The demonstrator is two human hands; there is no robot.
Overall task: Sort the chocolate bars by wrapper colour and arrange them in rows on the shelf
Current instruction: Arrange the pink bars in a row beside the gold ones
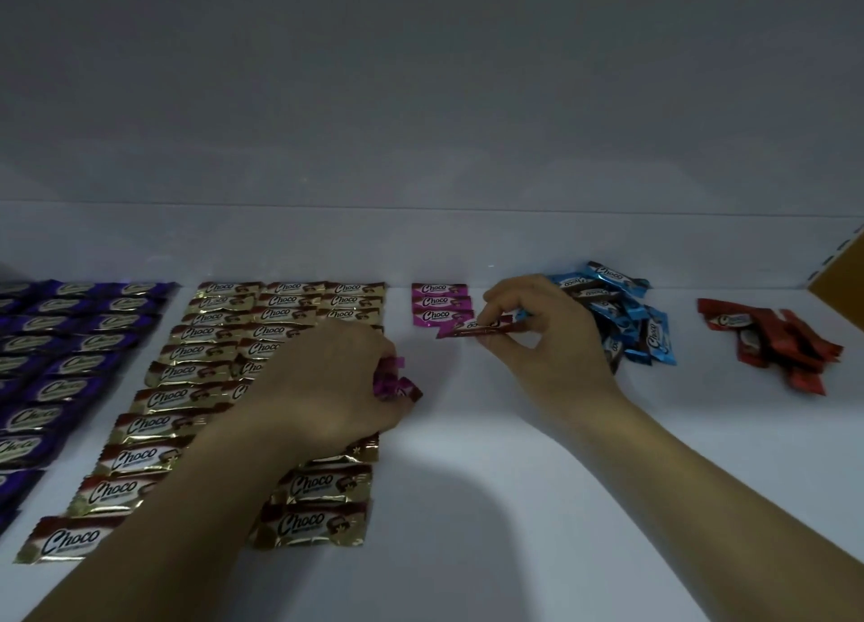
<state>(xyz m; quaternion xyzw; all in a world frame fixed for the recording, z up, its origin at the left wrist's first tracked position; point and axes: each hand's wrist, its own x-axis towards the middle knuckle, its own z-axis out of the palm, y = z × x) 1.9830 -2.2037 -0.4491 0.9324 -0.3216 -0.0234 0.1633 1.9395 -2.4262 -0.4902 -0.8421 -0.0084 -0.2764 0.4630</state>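
White shelf [514,504] runs the full width of the scene, with a plain pale wall behind it. Gold-wrapped bars [187,351] fill its left-centre in three tidy columns, from the wall down toward the front edge. Purple-wrapped bars [70,336] lie in similar rows at the far left, partly cut off by the frame. A loose blue heap [626,322] of bars sits at the back, right of centre. A smaller red heap [785,345] lies well apart further right, near the corner of a cardboard box [841,271].

The person's left hand [336,378] reaches across the gold block, knuckles up, its fingers curled round a small pink bunch [397,385] of bars. The right hand [556,336], in front of the blue heap, pinches a single pink bar [481,328] between thumb and fingertips, the other fingers loosely bent. That bar is held tilted at the foot of a pink column [442,302] of three bars lying flat between the gold block and the blue heap. Whether it touches the lowest of them cannot be told.
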